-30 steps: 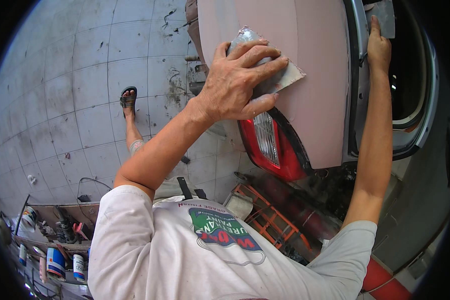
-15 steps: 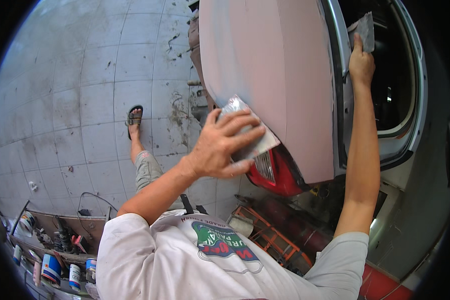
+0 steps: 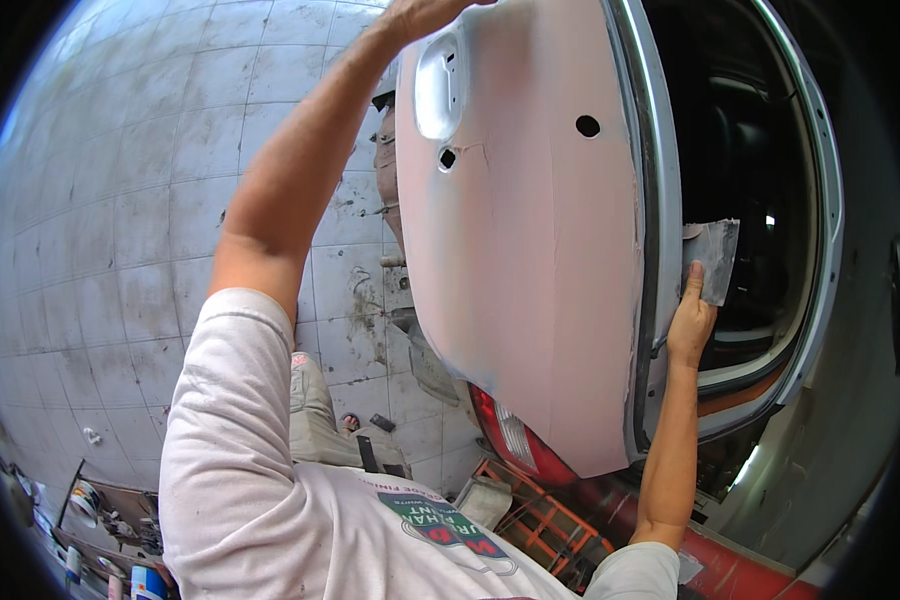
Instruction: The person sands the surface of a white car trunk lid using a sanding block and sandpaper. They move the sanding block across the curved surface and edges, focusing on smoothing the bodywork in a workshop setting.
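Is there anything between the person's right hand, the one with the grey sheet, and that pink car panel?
Nothing visible blocks it. The right hand holds the grey sheet just beside the pink car panel, past its silver edge trim. Only the trim lies between them. The left hand is already at the panel's top edge.

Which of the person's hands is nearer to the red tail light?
Right. The right hand, holding a grey sheet, is just up and right of the tail light. The left hand is at the panel's top.

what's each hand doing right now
Left hand: at the top of the pink primed car panel, mostly cut off; grip cannot be told.
Right hand: holding a grey sandpaper sheet.
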`<state>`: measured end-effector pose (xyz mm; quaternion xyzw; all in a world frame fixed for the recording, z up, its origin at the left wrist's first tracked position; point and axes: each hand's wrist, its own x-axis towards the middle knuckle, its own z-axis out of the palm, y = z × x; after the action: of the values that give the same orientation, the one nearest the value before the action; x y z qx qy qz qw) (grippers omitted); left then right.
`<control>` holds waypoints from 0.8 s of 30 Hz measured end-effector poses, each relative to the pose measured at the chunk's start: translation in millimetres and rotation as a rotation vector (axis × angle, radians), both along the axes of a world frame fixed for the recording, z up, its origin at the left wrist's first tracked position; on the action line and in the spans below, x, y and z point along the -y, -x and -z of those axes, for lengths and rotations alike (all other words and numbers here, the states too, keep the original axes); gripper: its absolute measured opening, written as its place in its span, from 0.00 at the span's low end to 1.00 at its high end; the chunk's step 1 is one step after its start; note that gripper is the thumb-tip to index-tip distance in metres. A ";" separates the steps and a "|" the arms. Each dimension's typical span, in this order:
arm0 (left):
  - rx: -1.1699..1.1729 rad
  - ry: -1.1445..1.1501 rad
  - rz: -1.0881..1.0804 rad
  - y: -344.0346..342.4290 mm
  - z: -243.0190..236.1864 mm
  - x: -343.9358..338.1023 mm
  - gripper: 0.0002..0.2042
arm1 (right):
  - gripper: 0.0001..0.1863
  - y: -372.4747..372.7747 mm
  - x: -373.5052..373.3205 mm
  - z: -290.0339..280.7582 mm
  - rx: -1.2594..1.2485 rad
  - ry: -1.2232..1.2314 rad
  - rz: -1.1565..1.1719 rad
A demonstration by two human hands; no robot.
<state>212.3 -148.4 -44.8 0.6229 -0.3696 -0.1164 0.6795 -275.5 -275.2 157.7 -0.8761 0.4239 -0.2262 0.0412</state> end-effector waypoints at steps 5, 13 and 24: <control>-0.073 -0.039 0.153 -40.4 -11.5 19.4 0.26 | 0.36 11.4 19.8 -5.6 -0.056 -0.188 0.119; 0.186 -0.151 0.034 117.0 -20.6 -50.7 0.33 | 0.42 8.1 20.7 -7.5 -0.088 -0.260 0.131; 0.353 -0.133 -0.176 331.0 -1.9 -118.6 0.30 | 0.48 -16.3 11.9 -9.9 -0.107 -0.125 -0.005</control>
<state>-118.7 -29.8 -43.0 0.7070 -0.4186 0.0304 0.5692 -259.2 -287.1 167.5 -0.8837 0.4365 -0.1519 0.0736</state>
